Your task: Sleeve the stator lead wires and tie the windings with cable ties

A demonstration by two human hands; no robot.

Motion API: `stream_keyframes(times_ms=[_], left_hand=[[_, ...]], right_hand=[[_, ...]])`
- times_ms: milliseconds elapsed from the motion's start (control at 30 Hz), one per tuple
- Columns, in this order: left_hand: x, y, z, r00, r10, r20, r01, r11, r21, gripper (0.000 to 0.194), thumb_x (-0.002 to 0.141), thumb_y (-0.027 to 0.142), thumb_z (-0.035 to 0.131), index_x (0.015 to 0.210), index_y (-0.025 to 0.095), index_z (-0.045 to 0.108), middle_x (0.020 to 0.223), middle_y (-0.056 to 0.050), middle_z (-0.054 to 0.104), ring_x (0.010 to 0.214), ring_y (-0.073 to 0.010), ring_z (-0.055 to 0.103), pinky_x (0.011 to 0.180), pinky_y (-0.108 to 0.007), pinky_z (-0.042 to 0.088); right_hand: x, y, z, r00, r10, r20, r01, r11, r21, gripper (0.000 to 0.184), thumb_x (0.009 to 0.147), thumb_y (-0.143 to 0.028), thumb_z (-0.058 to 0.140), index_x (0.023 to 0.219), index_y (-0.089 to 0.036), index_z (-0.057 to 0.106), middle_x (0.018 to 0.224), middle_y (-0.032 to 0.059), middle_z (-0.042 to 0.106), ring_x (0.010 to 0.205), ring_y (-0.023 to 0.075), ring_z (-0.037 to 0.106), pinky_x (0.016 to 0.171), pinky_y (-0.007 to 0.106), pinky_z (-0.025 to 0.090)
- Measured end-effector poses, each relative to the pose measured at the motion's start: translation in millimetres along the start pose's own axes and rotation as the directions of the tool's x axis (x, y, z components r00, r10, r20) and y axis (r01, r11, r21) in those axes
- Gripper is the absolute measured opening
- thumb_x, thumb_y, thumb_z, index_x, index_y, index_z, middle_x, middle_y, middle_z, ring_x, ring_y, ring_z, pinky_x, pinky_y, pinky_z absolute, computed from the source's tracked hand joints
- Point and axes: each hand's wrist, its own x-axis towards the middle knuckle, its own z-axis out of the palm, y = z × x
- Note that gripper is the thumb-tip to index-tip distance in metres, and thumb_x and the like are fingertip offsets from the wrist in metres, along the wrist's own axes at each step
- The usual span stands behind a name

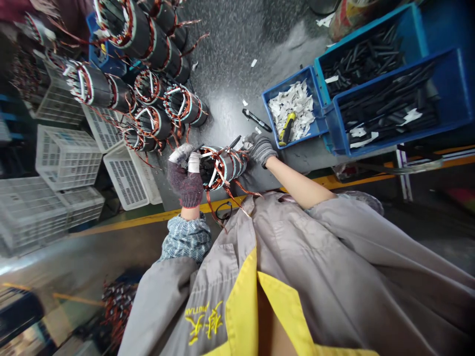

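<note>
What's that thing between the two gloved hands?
In the head view, a copper-wound stator lies between the left hand and right hand.

Workshop: copper-wound cores [235, 164], blue parts bins [454, 94]

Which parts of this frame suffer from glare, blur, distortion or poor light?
Head view: pale glare on the bench; head view, left edge: the leftmost crate smeared and stretched; head view, upper right: dark corner; head view, centre: left hand and right hand fairly clear.
</note>
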Motion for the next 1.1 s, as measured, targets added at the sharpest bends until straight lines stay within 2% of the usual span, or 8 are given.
stream_keyframes(times_ms=[67,167,233,333,500,700,900,1100], left_hand=[[0,1,0.2,1.000,0.001,-0.003,-0.001,1.000,0.027,0.032,0.117,0.051,0.073,0.136,0.026,0.076,0.133,-0.008,0.084,0.135,-0.0290,0.082,0.130,-0.056,0.063],[-1,1,1.2,1.000,0.005,0.012,-0.005,1.000,-0.001,0.030,0.117,0.050,0.073,0.135,0.026,0.077,0.134,-0.009,0.084,0.135,-0.0293,0.082,0.130,-0.056,0.063],[-2,0,3.0,1.000,0.026,0.013,-0.025,0.998,-0.050,0.029,0.116,0.051,0.074,0.131,0.026,0.079,0.133,-0.010,0.084,0.134,-0.0305,0.082,0.130,-0.058,0.062],[-2,-3,6.3,0.998,0.063,-0.006,-0.063,0.993,-0.096,0.027,0.114,0.050,0.076,0.127,0.027,0.081,0.132,-0.010,0.085,0.133,-0.0303,0.082,0.128,-0.058,0.063],[-2,-5,10.2,0.999,0.049,-0.022,-0.051,0.992,-0.117,0.023,0.111,0.044,0.079,0.126,0.027,0.082,0.133,-0.009,0.084,0.134,-0.0292,0.080,0.127,-0.054,0.063],[-1,-1,12.5,0.999,0.032,-0.015,-0.033,0.992,-0.119,0.021,0.110,0.042,0.078,0.124,0.026,0.082,0.130,-0.008,0.085,0.130,-0.0280,0.081,0.125,-0.052,0.064],[0,4,16.4,0.997,0.073,-0.040,-0.076,0.992,-0.102,0.022,0.111,0.043,0.074,0.123,0.026,0.083,0.130,-0.009,0.087,0.129,-0.0277,0.082,0.124,-0.050,0.065],[0,8,19.3,0.996,0.066,-0.057,-0.072,0.991,-0.113,0.017,0.108,0.037,0.077,0.119,0.027,0.084,0.124,-0.007,0.087,0.127,-0.0277,0.083,0.123,-0.050,0.065]], right_hand=[[-3,-6,-2,0.999,0.039,0.002,-0.039,0.999,0.023,0.011,0.088,-0.012,0.082,0.092,-0.022,0.080,0.097,0.0058,0.086,0.105,0.0292,0.085,0.116,0.057,0.071],[-14,-22,-25,0.995,0.004,-0.097,0.004,0.997,0.082,0.012,0.089,-0.011,0.080,0.094,-0.022,0.079,0.105,0.0076,0.087,0.111,0.0283,0.085,0.124,0.055,0.067],[-27,-41,-46,0.984,-0.067,-0.163,0.091,0.985,0.144,0.007,0.097,-0.020,0.081,0.103,-0.024,0.079,0.108,0.0077,0.087,0.109,0.0280,0.086,0.117,0.054,0.071],[-52,-80,-66,0.963,-0.220,-0.158,0.256,0.929,0.267,0.018,0.105,-0.040,0.083,0.116,-0.027,0.079,0.111,0.0066,0.088,0.098,0.0267,0.088,0.098,0.050,0.078],[-80,-127,-59,0.908,-0.381,-0.177,0.414,0.881,0.227,0.027,0.105,-0.053,0.083,0.112,-0.027,0.082,0.115,0.0079,0.090,0.107,0.0278,0.088,0.106,0.052,0.076],[-83,-135,-65,0.872,-0.467,-0.147,0.466,0.884,-0.044,0.021,0.104,-0.046,0.081,0.113,-0.027,0.088,0.114,0.0077,0.091,0.112,0.0289,0.086,0.113,0.051,0.073],[-81,-138,-77,0.851,-0.523,-0.048,0.491,0.825,-0.279,0.013,0.106,-0.036,0.078,0.109,-0.034,0.090,0.117,0.0095,0.091,0.122,0.0334,0.086,0.123,0.058,0.069],[-76,-131,-85,0.737,-0.676,0.001,0.637,0.693,-0.338,0.023,0.109,-0.037,0.067,0.098,-0.035,0.088,0.104,0.0082,0.091,0.107,0.0311,0.088,0.104,0.055,0.077]])
